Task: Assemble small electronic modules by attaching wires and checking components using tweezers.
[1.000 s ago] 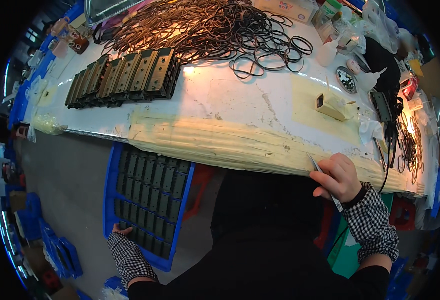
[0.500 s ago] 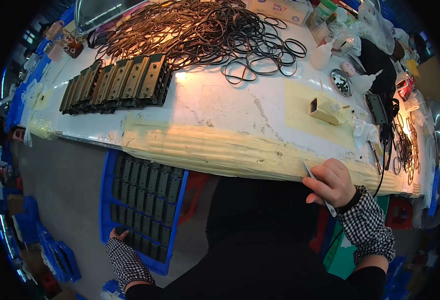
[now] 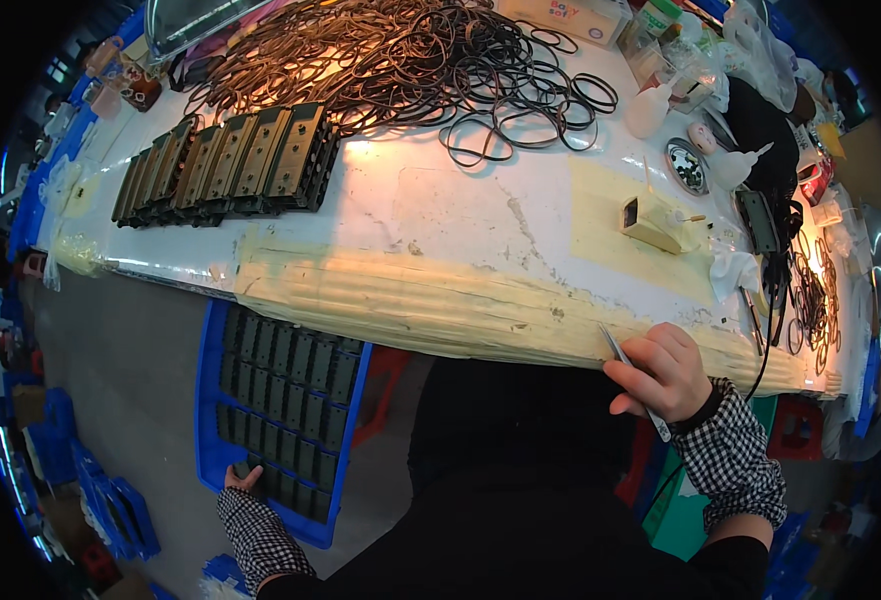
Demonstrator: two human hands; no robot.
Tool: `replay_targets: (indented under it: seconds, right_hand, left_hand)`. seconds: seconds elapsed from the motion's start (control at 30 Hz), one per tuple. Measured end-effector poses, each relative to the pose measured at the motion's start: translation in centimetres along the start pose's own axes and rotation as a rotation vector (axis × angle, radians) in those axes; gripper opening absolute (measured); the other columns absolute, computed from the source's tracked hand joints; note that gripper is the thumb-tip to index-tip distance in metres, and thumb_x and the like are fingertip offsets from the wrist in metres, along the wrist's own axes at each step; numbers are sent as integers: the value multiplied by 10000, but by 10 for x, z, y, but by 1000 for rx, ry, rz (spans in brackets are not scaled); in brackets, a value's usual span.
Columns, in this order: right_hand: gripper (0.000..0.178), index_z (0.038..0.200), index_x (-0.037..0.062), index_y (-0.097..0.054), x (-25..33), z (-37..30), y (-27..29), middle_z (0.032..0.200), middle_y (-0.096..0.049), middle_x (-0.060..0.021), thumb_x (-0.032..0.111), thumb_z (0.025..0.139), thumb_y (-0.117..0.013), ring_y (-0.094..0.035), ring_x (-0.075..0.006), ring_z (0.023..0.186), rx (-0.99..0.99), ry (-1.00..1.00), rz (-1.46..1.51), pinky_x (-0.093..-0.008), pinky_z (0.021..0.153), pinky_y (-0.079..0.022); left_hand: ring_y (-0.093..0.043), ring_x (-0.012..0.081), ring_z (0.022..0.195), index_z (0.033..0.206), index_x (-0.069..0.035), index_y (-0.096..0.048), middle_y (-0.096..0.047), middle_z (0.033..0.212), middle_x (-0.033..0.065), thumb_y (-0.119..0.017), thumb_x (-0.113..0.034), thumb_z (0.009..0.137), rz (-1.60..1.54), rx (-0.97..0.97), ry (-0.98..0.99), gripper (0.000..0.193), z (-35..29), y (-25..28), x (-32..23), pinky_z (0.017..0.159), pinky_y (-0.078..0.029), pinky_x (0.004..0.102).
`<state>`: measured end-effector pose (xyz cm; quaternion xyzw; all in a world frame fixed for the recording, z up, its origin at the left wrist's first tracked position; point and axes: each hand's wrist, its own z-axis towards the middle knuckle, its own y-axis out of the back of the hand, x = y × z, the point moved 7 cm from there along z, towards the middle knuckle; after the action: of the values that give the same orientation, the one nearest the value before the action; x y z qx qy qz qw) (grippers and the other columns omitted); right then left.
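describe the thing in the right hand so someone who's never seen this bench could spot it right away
Start at the long white workbench and follow its taped, cream-coloured front edge toward the right end. The right hand rests there, gripping slim metal tweezers that poke out both above and below the fist. Unlike the black rubber rings and dark blocks on the bench, they are thin, straight and silvery.

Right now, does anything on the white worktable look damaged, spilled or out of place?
The white worktable is worn: its front edge is wrapped in yellowish tape that is wrinkled and stained. The black rubber rings lie in a tangled heap, some strayed loose toward the middle. Nothing looks spilled.
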<state>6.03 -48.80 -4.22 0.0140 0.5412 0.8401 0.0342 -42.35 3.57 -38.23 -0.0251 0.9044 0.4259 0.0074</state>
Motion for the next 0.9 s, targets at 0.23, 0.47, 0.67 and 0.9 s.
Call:
replay_targets:
  seconds: [0.23, 0.47, 0.67, 0.9]
  right_hand:
    - [362, 909, 80, -620, 1, -1, 0, 852, -532, -55, 432, 831, -651, -500, -189, 632, -6, 0, -18, -301, 571, -437]
    - [361, 910, 83, -617, 1, -1, 0, 860, -530, -52, 435, 834, -647, -498, -186, 641, 2, 3, -25, -301, 582, -439]
    - [358, 907, 85, -616, 2, -2, -1, 860, -529, -51, 436, 841, -640, -497, -187, 642, 7, -11, -30, -300, 583, -438]
    - [360, 908, 85, -618, 1, -2, -1, 864, -534, -53, 439, 845, -634, -498, -187, 643, 0, -6, -27, -303, 585, -439]
  left_hand:
    - [-434, 334, 1305, 1434, 6, -324, -409, 1441, 196, -888, -487, 549, 60, 97, 6, 1160, -16, 3, -22, 1076, -398, 428]
    - [-465, 318, 1277, 1422, 13, -340, -454, 1400, 198, -896, -394, 566, -46, 46, -11, 1099, 14, -4, 7, 1066, -405, 413]
    - [-564, 313, 1151, 1304, 27, -477, -579, 1240, 201, -902, -379, 529, -212, -79, -187, 973, 12, -10, 8, 980, -466, 386]
    - [-658, 276, 938, 1097, 11, -626, -684, 1024, 149, -878, -315, 579, -217, -135, -315, 662, 14, -6, 14, 860, -526, 379]
